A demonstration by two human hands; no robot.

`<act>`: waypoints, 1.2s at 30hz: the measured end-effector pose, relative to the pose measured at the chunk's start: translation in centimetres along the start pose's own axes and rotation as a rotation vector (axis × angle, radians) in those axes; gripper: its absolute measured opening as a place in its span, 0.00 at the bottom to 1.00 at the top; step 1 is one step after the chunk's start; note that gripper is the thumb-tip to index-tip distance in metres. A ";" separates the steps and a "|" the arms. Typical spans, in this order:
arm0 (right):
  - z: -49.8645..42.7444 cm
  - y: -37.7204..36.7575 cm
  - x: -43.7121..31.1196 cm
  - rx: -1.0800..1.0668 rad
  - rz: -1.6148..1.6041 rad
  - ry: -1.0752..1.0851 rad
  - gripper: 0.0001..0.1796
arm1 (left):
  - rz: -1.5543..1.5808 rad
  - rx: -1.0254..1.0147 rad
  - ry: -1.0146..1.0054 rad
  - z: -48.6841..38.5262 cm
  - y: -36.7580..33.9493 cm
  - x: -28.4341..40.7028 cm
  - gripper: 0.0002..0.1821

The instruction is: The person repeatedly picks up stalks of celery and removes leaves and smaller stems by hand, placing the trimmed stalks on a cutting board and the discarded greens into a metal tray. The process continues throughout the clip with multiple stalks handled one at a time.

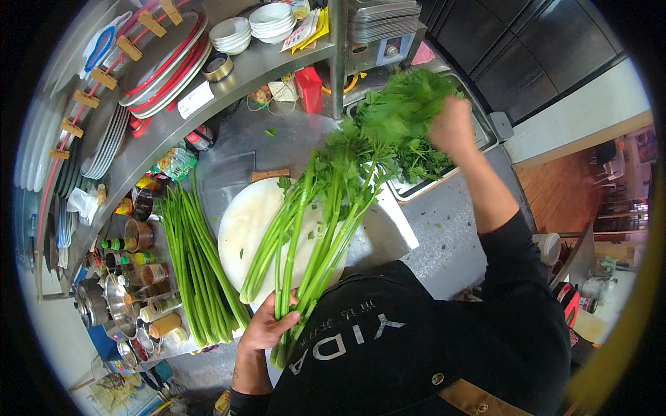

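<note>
My left hand point(268, 322) is closed around the lower stalks of several leafy celery stems point(322, 249), near my apron. Those stems slant across a round white cutting board point(234, 223), beside another small bunch point(265, 244) lying on it. My right hand point(453, 130), blurred, is curled into a fist at the blurred celery leaves point(416, 99) above the stems' far ends. Beneath them, more loose leaves point(416, 164) lie in a white-rimmed tray. Left of the board rests a long pile of leafless celery stalks point(203, 275).
A steel shelf point(250, 67) with plates point(171, 62) and small bowls point(270, 22) overhangs the far left. Sauce bottles point(140, 258) and a metal bowl point(122, 301) crowd the left side. A shelf post point(338, 62) stands near the tray rim point(416, 195).
</note>
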State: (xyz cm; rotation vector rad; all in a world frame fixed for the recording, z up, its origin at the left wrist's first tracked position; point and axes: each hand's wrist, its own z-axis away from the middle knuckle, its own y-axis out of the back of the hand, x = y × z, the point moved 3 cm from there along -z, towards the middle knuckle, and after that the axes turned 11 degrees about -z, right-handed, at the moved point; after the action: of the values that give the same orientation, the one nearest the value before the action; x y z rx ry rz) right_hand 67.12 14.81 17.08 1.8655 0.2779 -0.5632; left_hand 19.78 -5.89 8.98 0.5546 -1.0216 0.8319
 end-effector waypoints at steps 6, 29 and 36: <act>-5.9 -1.8 11.8 -0.256 -0.193 -0.379 0.23 | 0.149 0.037 -0.036 0.2 0.5 -0.6 0.17; 14.5 -9.6 -12.7 -0.703 -1.607 -0.389 0.11 | 0.323 -0.061 -0.060 -1.1 -0.2 1.7 0.15; 15.9 -10.1 -12.3 -0.148 -0.666 0.603 0.08 | 0.283 -0.064 -0.056 -1.8 -0.2 1.8 0.17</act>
State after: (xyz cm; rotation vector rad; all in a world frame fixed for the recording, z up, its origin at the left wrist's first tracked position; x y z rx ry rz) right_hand 48.08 4.63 10.74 1.7389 1.3338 -0.3820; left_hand 21.34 -4.02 9.79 0.3850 -1.1917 1.0332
